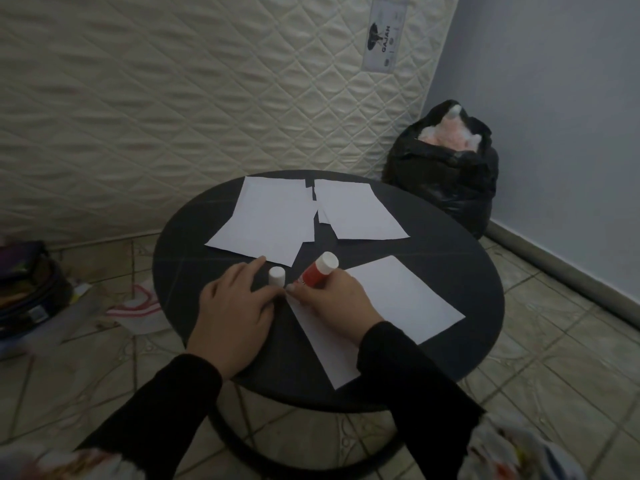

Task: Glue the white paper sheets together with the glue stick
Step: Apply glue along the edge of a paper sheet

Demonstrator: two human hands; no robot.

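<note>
Far left, on tiled floor: dark multicoloured bag, contents unreadable. Beside it, white cloth with pink stripes.

Round black counter mid-frame. Left hand flat on counter, fingers relaxed and extended, grip released, holding nothing. Just beside its fingertips, small white cap standing upright, touching or nearly touching; cannot tell which.

Right hand with grip clenched round red glue stick with white end, tilted, white end up and away, working end down at near-left corner of nearest white paper sheet. Tip hidden under fingers; contact with paper not confirmed.

Farther back: left white paper sheet, with smaller pieces seemingly layered at its right edge, and right white paper sheet, close together, narrow dark gap between. Not yet joined to nearest sheet.

Step in hand, judged: spreading glue along edge of nearest sheet. To do well: pin sheet with free left hand near the stick so paper does not drag or crumple; stroke along the edge in even passes, light pressure; cover corner fully; keep glue off counter. Cap within reach for closing.

Right, on floor against blue-grey wall: black plastic bag, mouth open, stuffed with pale pinkish-white material, kind unclear. Behind all: quilted cream mattress standing upright.
</note>
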